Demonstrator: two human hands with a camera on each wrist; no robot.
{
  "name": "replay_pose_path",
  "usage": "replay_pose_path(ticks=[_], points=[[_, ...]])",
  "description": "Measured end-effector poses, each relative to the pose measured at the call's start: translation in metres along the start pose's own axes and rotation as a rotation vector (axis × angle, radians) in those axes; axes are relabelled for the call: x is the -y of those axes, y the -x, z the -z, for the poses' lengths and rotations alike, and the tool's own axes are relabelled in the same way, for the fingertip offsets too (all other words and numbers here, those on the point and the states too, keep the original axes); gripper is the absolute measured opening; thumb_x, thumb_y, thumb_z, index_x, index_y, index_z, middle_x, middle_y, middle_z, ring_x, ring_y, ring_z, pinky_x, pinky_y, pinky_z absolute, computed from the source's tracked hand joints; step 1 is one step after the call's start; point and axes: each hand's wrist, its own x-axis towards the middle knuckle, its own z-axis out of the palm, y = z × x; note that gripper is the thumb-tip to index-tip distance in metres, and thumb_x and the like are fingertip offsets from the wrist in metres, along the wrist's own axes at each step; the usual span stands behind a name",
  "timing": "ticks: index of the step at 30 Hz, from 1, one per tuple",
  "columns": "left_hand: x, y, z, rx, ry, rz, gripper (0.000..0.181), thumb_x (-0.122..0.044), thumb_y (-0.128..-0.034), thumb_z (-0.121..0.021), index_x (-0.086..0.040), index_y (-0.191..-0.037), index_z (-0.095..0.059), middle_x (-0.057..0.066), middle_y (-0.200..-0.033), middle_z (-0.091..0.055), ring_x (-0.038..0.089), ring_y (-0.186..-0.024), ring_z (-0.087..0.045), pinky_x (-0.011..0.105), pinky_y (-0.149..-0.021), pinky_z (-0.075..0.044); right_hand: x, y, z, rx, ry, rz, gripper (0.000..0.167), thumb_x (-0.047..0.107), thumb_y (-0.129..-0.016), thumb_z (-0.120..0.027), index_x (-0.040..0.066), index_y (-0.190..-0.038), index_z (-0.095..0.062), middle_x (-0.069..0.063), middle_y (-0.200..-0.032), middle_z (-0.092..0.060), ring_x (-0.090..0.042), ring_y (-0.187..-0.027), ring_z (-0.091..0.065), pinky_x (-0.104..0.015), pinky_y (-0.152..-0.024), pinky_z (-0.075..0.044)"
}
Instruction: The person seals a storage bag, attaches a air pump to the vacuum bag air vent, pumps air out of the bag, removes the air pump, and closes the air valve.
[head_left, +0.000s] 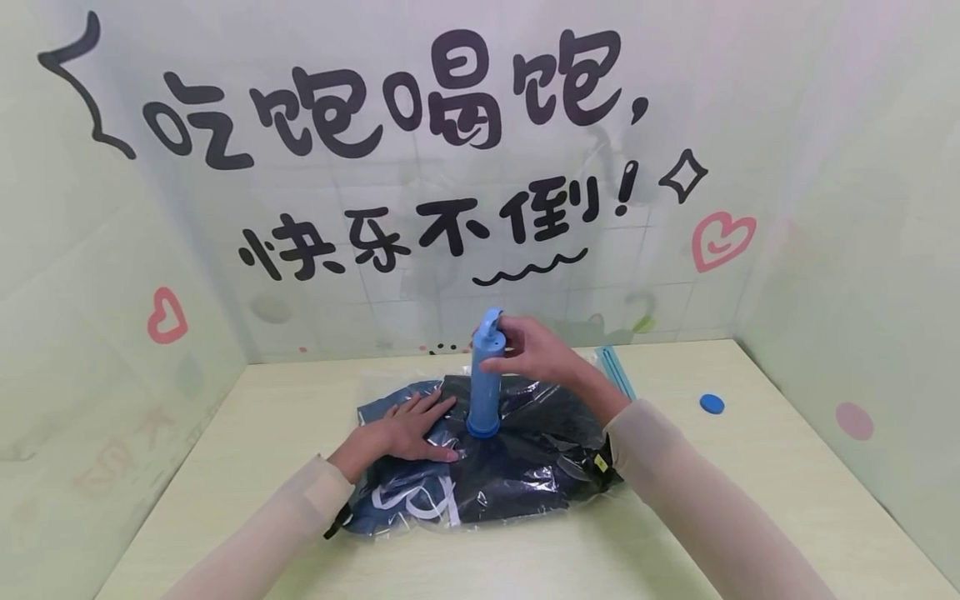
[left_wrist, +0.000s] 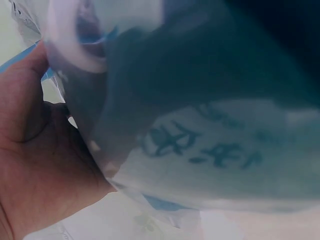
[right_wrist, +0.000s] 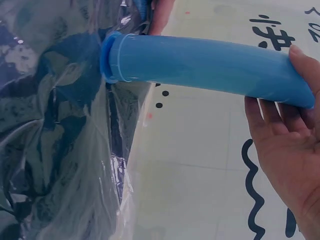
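A clear plastic bag (head_left: 517,475) with dark and blue cloth inside lies on the table. On it stands a blue hand pump (head_left: 486,392), its base against the bag. My right hand (head_left: 543,354) holds the upper part of the pump, fingers and thumb around it. In the right wrist view the fingers of the right hand (right_wrist: 287,135) curl round the end of the blue cylinder (right_wrist: 195,65). My left hand (head_left: 408,429) lies on the bag's left part with fingers spread. The left wrist view shows the left hand (left_wrist: 45,145) beside the film (left_wrist: 200,115), its fingertips hidden.
A round blue cap (head_left: 712,404) lies on the table to the right. Behind the bag's right side is a light blue strip (head_left: 618,372). White straps (head_left: 420,504) show inside the bag at the left. Printed walls (head_left: 450,292) stand behind and at both sides.
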Motion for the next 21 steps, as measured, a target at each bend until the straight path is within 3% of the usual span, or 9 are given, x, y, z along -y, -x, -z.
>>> replay_pose_path(ticks=[10,16,21], points=[[0.001,0.001,0.0,-0.006,-0.005,-0.007,0.1,-0.066,-0.0876,-0.067,-0.019,-0.164,-0.023,0.012,-0.168,-0.011,0.044,-0.15,-0.007,0.067,-0.114,-0.01,-0.001,-0.001,-0.009,-0.13,0.037,-0.06,0.041,0.009,-0.088,-0.082,-0.002,-0.122,-0.062,-0.011,-0.113,-0.068,-0.025,-0.106,-0.067,-0.036,-0.088,-0.056],[-0.004,0.006,0.003,0.008,-0.007,-0.002,0.1,-0.066,-0.0883,-0.067,-0.018,-0.164,-0.023,0.013,-0.168,-0.011,0.044,-0.151,-0.006,0.066,-0.115,-0.009,-0.004,0.0,-0.016,-0.296,0.164,-0.138,0.058,0.025,-0.082,-0.088,0.002,-0.125,-0.056,-0.009,-0.107,-0.066,-0.024,-0.094,-0.064,-0.036,-0.078,-0.058],[-0.009,0.012,0.009,0.028,-0.013,-0.002,0.099,-0.066,-0.0896,-0.065,-0.016,-0.164,-0.022,0.014,-0.168,-0.01,0.044,-0.15,-0.006,0.066,-0.115,-0.009,-0.005,-0.001,-0.024,-0.406,0.238,-0.148,0.061,0.032,-0.079,-0.09,0.004,-0.115,-0.051,-0.01,-0.095,-0.061,-0.024,-0.082,-0.059,-0.037,-0.068,-0.052]])
